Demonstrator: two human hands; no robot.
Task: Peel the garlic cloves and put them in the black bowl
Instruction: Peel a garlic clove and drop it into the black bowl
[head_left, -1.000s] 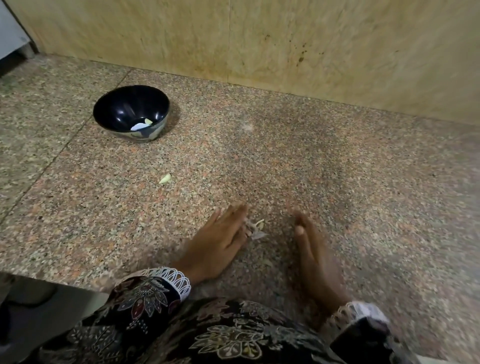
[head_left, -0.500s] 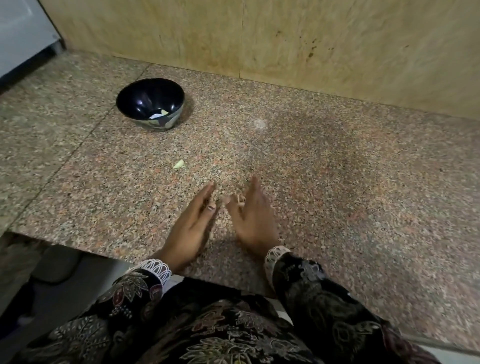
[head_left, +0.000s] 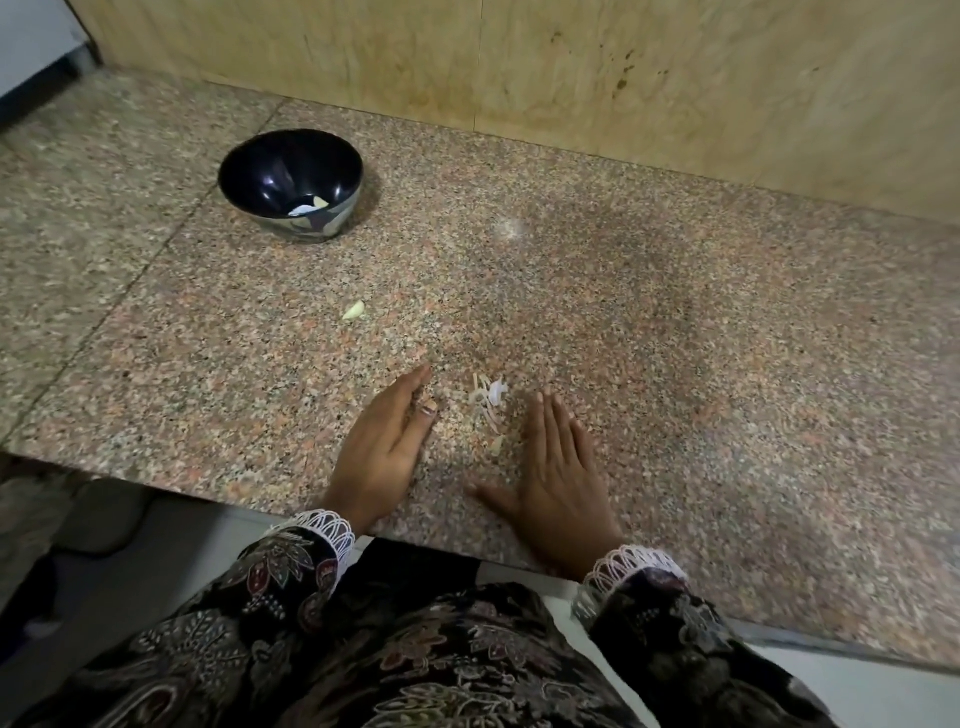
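Observation:
The black bowl stands at the back left of the granite counter, with pale garlic pieces in its bottom. One garlic clove lies loose on the counter between the bowl and my hands. A small heap of papery garlic skins sits between my hands. My left hand stands on its edge left of the skins, fingers straight, holding nothing. My right hand lies flat on the counter right of the skins, palm down.
The speckled granite counter ends in a front edge just under my wrists. A beige stone wall closes off the back. My patterned sleeves with white lace cuffs fill the bottom of the view.
My hands were close together over the skins half a second ago. They have parted, and the heap of skins now lies uncovered between them.

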